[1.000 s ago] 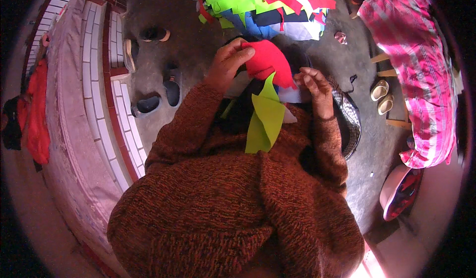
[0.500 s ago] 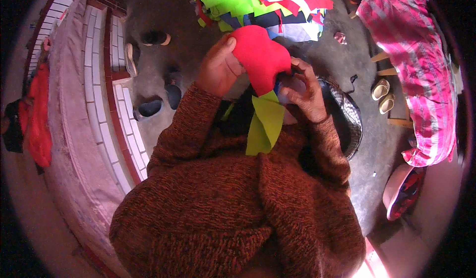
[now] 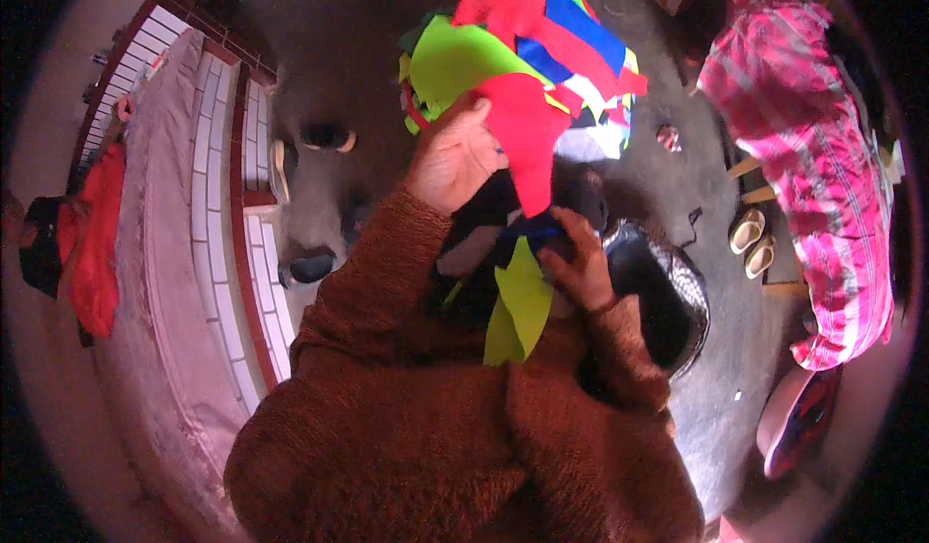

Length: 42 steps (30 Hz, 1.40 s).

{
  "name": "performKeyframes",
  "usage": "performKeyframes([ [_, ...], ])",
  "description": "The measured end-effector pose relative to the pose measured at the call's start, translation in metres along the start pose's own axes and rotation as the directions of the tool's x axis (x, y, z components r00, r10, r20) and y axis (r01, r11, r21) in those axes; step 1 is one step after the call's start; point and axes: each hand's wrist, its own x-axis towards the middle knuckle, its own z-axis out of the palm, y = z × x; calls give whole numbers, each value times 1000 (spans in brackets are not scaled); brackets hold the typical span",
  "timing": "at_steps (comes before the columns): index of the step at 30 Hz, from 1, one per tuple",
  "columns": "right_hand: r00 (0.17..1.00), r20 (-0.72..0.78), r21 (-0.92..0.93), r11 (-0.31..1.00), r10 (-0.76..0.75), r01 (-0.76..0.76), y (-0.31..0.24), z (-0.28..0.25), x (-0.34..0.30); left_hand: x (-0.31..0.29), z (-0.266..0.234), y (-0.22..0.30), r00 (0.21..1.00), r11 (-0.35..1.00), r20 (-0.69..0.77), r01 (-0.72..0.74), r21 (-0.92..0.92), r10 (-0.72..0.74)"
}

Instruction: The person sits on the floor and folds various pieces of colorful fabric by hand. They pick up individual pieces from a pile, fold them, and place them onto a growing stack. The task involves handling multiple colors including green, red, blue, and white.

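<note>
A red cloth piece (image 3: pixel 527 122), wide at the top and tapering to a point, is pinched at its left edge by my left hand (image 3: pixel 453 159), thumb on top. Its lower tip meets a dark blue cloth scrap (image 3: pixel 530 226). My right hand (image 3: pixel 584 264) has its fingers curled at that scrap; the exact grip is partly hidden. Below hangs a folded yellow-green cloth piece (image 3: pixel 520 301) over my brown sweater. Beyond my hands lies a heap of cloth scraps (image 3: pixel 590 49) in green, red, blue and white, partly covered by the red piece.
A dark bag with a checkered rim (image 3: pixel 689 296) stands right of my lap. Farther right are pale shoes (image 3: pixel 753 243) and a pink plaid cloth (image 3: pixel 794 146) over wooden legs. Dark shoes (image 3: pixel 312 268) lie left, beside a white-tiled ledge (image 3: pixel 218 185).
The red piece has been turned and stretched downward into a taper. My right hand has moved down and slightly left, toward its lower tip. The view has tilted up, showing more of the heap.
</note>
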Motion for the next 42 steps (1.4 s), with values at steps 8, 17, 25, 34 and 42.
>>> performKeyframes([
  [8,1000,0,-101,995,-3,3,-6,-4,3,122,19,43,974,979,104,-202,-22,203],
  [17,999,29,-127,992,29,-25,-11,-7,4,147,-85,70,812,893,-373,-394,217,448],
  [25,999,49,-174,985,16,-7,-14,-6,8,133,-98,81,746,900,-507,-319,298,433],
  [34,1000,27,-171,985,-5,10,-13,-5,5,126,-75,77,607,-337,349,-139,931,714],
  [42,999,32,-144,990,0,5,-3,-3,2,129,-110,34,804,-618,411,-70,783,430],
])
